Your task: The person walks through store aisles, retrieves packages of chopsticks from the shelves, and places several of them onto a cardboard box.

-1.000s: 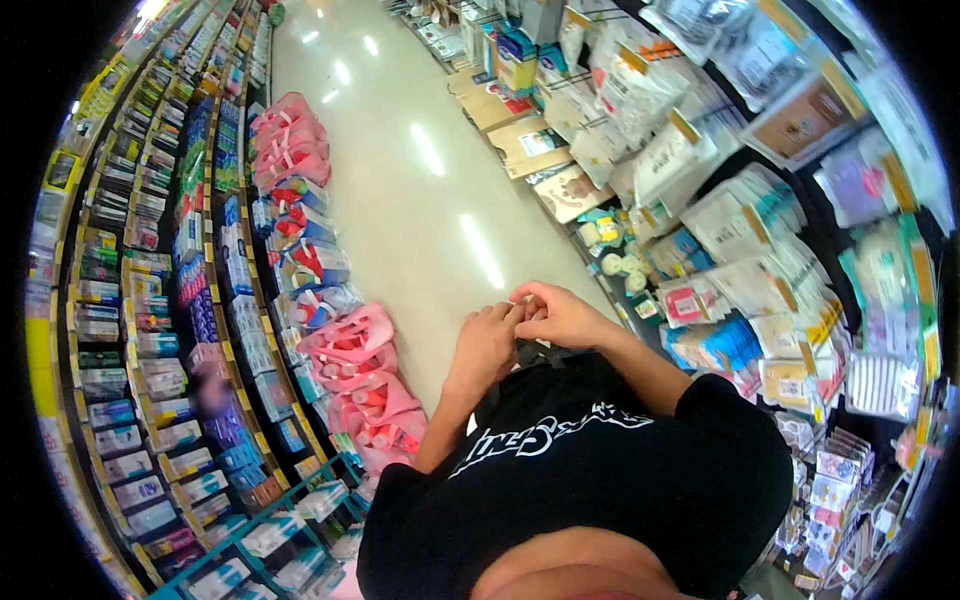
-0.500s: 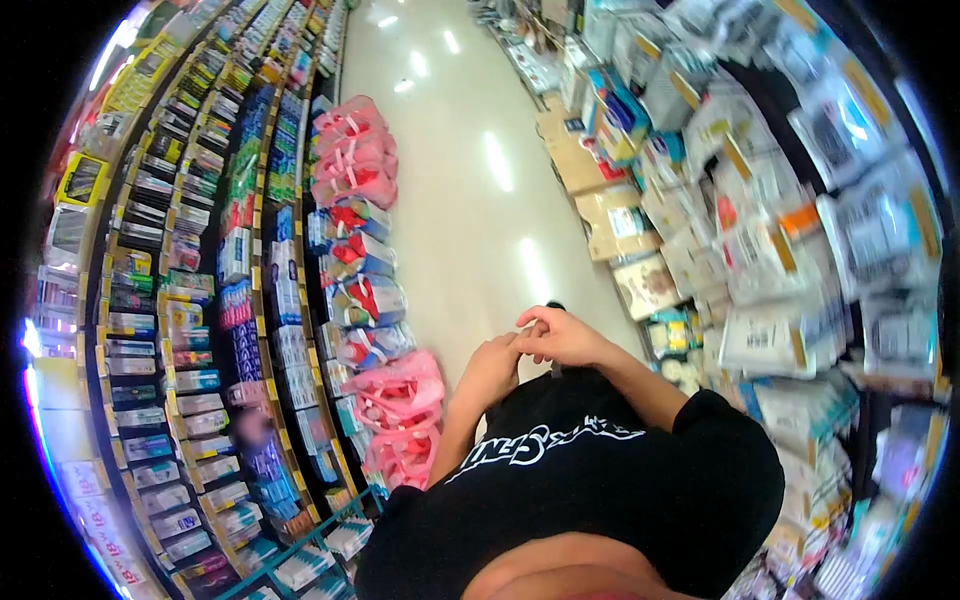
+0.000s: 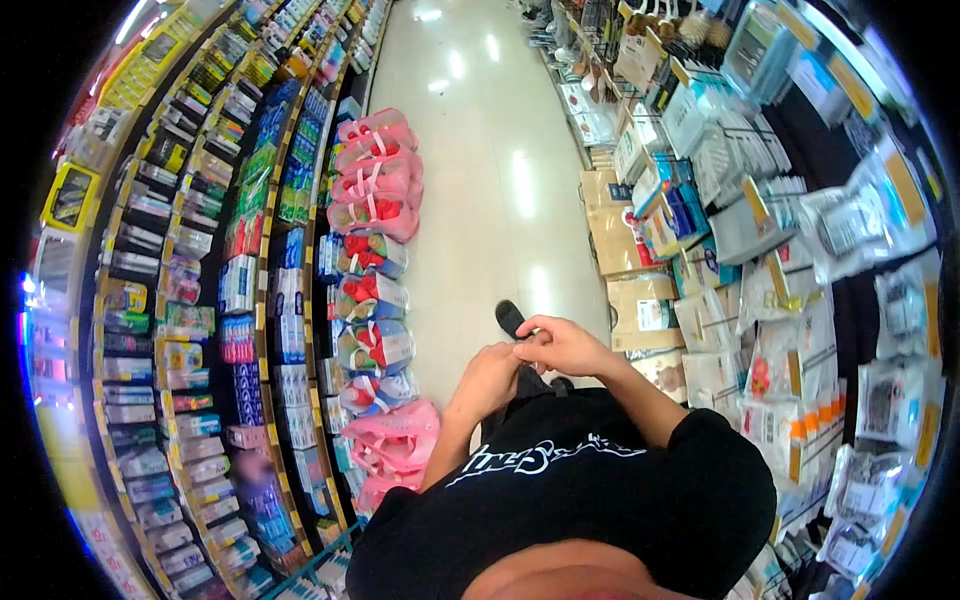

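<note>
Meeting at the fingers, left grip point(image 3: 487, 375) and right grip point(image 3: 565, 345) are both partly curled; whether anything small lies between them, cannot tell. Nearest thing: black shirt point(image 3: 600, 490), directly behind both grips, toward the wearer. Dark shoe point(image 3: 510, 318) appears just beyond them, over pale floor point(image 3: 470, 180). Pink bags point(image 3: 392, 440) hang left of the left grip; brown packs point(image 3: 640, 312) stand right of the right grip, apart from it. Risk, judged: a swinging left elbow could snag a bag; drifting rightward could knock packs loose. Eyes on the fingers could cause either, through poor watch on the aisle.
</note>
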Demonstrator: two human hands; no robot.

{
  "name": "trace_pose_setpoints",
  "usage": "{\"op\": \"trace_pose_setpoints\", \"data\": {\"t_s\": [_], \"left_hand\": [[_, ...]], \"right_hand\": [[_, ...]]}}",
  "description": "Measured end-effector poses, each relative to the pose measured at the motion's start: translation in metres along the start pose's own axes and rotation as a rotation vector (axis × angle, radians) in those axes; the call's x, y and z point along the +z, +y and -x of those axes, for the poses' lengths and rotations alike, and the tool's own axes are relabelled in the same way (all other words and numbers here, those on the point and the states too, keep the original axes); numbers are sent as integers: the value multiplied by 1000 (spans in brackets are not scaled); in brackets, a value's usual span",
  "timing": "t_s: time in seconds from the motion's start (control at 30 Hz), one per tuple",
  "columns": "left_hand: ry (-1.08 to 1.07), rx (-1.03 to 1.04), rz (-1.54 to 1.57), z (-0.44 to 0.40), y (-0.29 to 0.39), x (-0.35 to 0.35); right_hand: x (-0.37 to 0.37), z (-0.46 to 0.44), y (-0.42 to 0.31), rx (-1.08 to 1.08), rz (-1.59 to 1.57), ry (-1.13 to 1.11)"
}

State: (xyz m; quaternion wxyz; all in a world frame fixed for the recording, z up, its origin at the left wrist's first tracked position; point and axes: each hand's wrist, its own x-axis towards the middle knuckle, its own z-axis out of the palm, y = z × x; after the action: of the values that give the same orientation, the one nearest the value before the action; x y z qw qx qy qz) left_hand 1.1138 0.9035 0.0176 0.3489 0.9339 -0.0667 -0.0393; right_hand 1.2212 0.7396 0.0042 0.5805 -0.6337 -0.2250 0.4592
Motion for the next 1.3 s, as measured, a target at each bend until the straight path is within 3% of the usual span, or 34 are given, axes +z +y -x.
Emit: {"op": "trace_pose_setpoints", "data": {"t_s": [0.13,0.4,0.57,0.73,0.97,1.07,1.17,1.3], "left_hand": [[36,96,58,-73,-56,-37],[20,224,-34,-253,-161,-163],[56,300,-64,-346,-205,-225],[40,264,106,-409,-257,-247],[41,115,29,-530,-338,-298],[107,117,67,-594,-369,-334],[50,-14,-48,-655,-391,-383],[101,71,-136,-735,-439,-425]], "right_hand": [[-39,-79,-29,12,94,-37],[-125,-257,-130,-9,235,156],[-163,-341,-166,-115,66,282],[-212,-423,-176,16,-131,163],[-296,-582,-196,-14,-58,91],[-338,-654,-229,-28,-80,49],[-375,-717,-275,-124,-6,35],[-419,-789,-315,-141,-63,71]]}}
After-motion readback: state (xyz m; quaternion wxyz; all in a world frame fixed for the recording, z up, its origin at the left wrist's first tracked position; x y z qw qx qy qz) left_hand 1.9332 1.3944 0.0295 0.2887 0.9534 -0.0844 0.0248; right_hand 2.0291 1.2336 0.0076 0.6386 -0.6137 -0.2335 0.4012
